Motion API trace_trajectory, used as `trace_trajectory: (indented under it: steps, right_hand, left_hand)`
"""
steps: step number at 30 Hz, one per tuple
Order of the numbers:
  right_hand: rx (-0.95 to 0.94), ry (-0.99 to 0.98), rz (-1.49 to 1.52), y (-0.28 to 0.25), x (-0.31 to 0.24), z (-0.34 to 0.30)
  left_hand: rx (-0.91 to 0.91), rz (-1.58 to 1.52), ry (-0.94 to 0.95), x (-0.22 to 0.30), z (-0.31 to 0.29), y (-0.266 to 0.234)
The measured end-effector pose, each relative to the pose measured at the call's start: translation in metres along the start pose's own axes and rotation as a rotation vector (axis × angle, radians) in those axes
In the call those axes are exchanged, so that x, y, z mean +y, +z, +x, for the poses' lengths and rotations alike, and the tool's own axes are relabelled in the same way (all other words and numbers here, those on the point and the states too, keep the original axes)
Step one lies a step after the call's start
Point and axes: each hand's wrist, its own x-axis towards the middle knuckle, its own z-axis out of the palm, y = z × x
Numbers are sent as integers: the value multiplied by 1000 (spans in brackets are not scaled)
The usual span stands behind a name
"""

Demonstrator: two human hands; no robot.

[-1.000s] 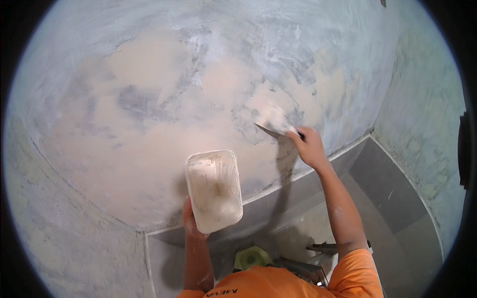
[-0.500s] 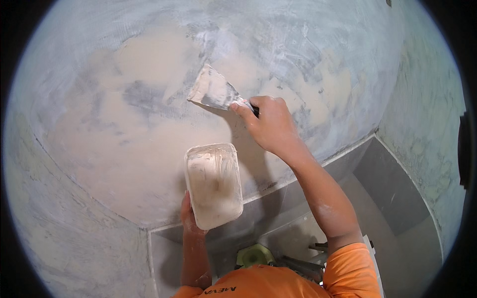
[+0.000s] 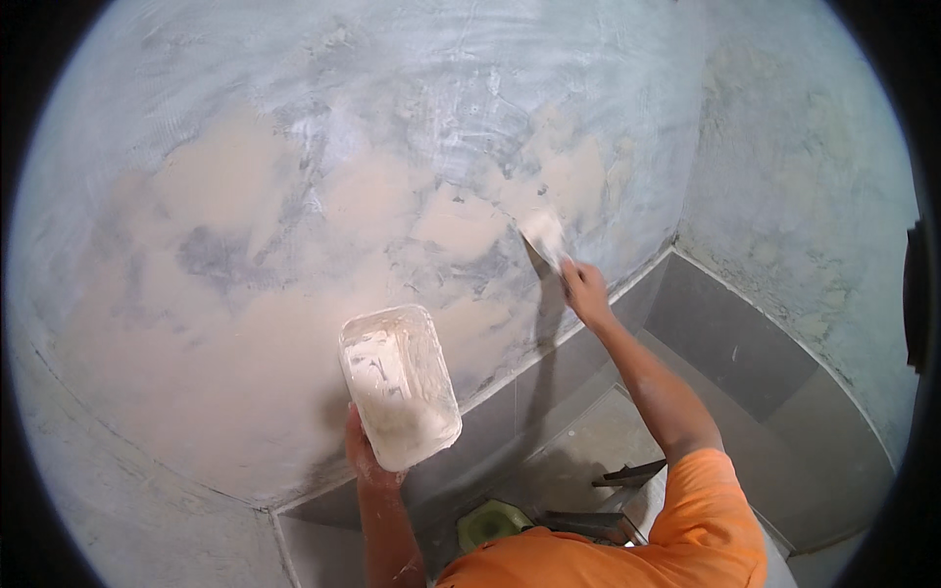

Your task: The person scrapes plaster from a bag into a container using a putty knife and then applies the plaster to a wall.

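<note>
My right hand (image 3: 585,290) grips a putty knife (image 3: 545,235) by its handle, arm stretched out to the right. The blade, coated in pale putty, lies at the wall (image 3: 441,88), close to a beige smeared patch; whether its whole edge touches cannot be told. Lower and to the left, my left hand (image 3: 368,456) supports a rectangular white tub (image 3: 428,377) from its left side and underneath. The tub tilts toward me, its inside streaked with cream-coloured putty. Most of the left fingers are hidden behind it.
Grey tiles (image 3: 745,338) run along the wall's foot and up the right corner. A greenish wall (image 3: 799,167) stands at right. Below me are a yellow-green basin-like object (image 3: 490,524) and a dark-edged bar (image 3: 627,475). Beige putty patches cover much of the facing wall.
My right hand has carried the putty knife rightward and farther from me along the wall. The view has shifted right, and the tub is tilted a little differently in my left hand.
</note>
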Motion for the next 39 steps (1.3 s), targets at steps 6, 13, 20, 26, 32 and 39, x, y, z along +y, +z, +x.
trace_trajectory:
  steps: [6,13,20,26,32,39]
  right_hand:
    - [-78,-51,96,31,-116,27]
    - [141,207,-26,20,56,-53]
    - [90,48,41,36,-62,35]
    - [61,68,-63,22,-7,2]
    - [105,174,-36,31,54,-35]
    - [147,-106,31,14,-113,106]
  left_hand:
    - [-23,-169,-130,-15,-1,10]
    - [24,-122,-136,-28,4,12]
    - [-60,-268,-206,-32,12,13]
    - [-95,-141,-214,-53,18,32]
    - [55,83,-112,-55,20,49]
    - [-42,-13,-73,-58,21,68]
